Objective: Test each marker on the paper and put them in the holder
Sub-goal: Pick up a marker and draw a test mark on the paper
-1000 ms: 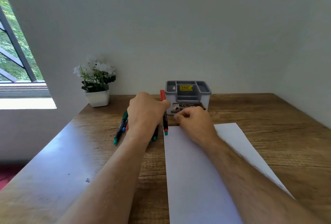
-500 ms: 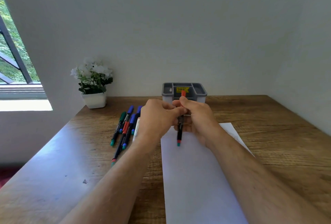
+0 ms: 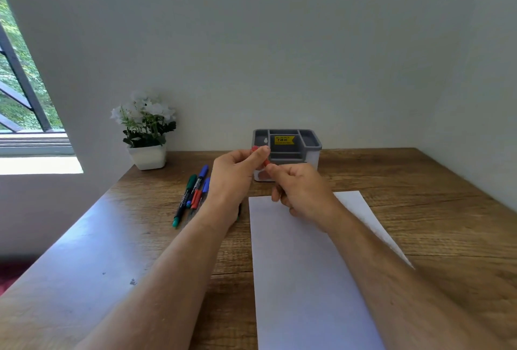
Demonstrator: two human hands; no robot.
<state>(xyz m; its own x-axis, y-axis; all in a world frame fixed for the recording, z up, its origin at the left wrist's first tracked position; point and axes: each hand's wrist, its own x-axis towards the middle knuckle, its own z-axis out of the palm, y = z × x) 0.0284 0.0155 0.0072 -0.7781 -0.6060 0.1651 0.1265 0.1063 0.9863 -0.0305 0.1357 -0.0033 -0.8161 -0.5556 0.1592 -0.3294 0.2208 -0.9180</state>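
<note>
Above the paper (image 3: 307, 279), a red marker (image 3: 265, 161) is pinched in both hands: cap end by the left hand (image 3: 235, 179), barrel by the right hand (image 3: 302, 190). No marks are seen on the sheet; the holder (image 3: 313, 154) appears unfilled. Remaining markers (image 3: 193, 195) are left alongside.

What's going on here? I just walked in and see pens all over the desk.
A person is holding a red marker in both hands above the paper, the left hand pinching its red cap end, the right hand gripping the barrel, apparently uncapping it. The paper looks unmarked. The other markers lie on the desk to the left, and the grey holder behind shows no markers.
</note>
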